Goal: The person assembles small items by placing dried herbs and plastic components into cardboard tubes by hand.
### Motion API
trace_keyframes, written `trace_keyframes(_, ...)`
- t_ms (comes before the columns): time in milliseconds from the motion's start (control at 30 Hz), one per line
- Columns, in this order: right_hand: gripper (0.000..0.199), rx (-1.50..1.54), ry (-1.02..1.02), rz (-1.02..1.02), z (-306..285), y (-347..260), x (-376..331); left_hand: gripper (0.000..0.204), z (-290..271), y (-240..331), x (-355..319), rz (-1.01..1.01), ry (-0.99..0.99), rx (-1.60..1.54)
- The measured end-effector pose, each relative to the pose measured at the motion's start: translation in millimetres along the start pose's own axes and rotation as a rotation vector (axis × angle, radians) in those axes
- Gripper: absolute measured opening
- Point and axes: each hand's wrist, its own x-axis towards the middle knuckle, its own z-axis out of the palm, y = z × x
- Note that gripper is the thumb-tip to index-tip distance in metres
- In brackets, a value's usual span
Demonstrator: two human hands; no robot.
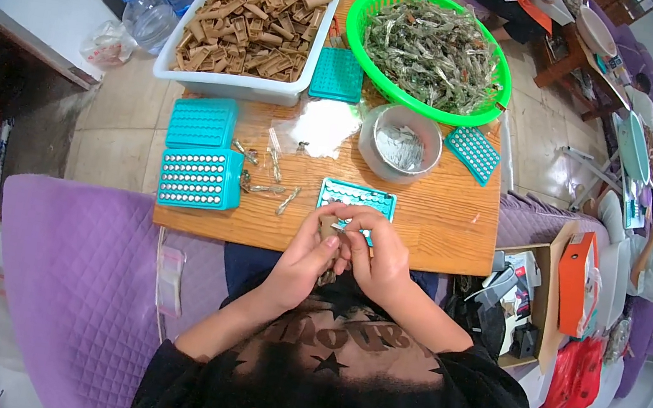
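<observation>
Both my hands meet at the table's front edge. My left hand (pixel 303 261) is closed round a brown plastic piece (pixel 329 226), like those heaped in the tub. My right hand (pixel 380 254) is closed beside it, its fingertips pressed at the piece; a small pale bit shows there, too small to name. Just beyond the fingers lies a teal tray (pixel 391 203) with rows of round silvery pieces, partly hidden by my hands. Left of them, several small metal parts with clear wrapping (pixel 288 200) lie loose on the wood.
A white tub (pixel 164 61) of brown pieces and a green basket (pixel 356 38) of clear-wrapped parts stand at the back. Nearer are a round container (pixel 369 144) of pale strips, teal trays (pixel 202 123) and a clear plastic bag (pixel 322 129). An open carton (pixel 553 280) sits at right.
</observation>
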Motion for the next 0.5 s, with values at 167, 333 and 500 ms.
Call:
trace_keyframes(167,0.010,-0.103,0.015,-0.117,-1.0,7.8,-1.5,0.041,3.1,3.1,1.5,0.062,0.012,0.093)
trace_keyframes(333,0.012,-0.046,0.021,-0.028,1.8,8.7,-2.8,0.041,5.0,2.5,3.3,0.127,-0.007,0.197)
trace_keyframes(500,0.016,-0.021,0.056,-0.028,2.7,9.0,-1.1,0.041,5.3,0.9,3.1,0.117,-0.007,0.209)
